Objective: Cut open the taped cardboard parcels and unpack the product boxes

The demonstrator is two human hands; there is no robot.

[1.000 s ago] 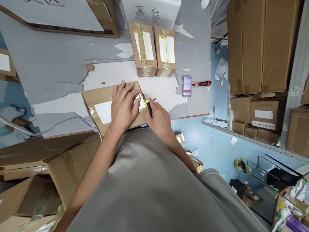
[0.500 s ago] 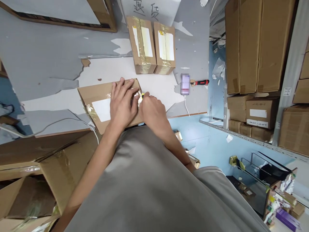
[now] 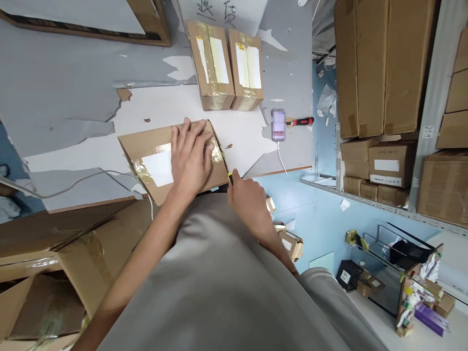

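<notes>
A flat cardboard box (image 3: 146,141) with a white label and shiny tape at both ends lies on the table's near edge. My left hand (image 3: 190,158) rests on its top with fingers spread, partly covering the label. My right hand (image 3: 248,197) is closed around a yellow and black utility knife (image 3: 230,177), held at the box's near right corner. Most of the knife is hidden inside the fist, and its blade cannot be made out.
Two taped cardboard boxes (image 3: 214,68) stand behind, before a white box with handwriting. To the right lie a phone (image 3: 278,124) on a white cable and a red-black handled tool (image 3: 302,121). A large open carton (image 3: 102,263) stands at lower left. Shelves of cartons (image 3: 380,68) rise at right.
My right hand has moved with the utility knife toward me and slightly right, from the taped end to the box's near corner. My left hand stays on the box.
</notes>
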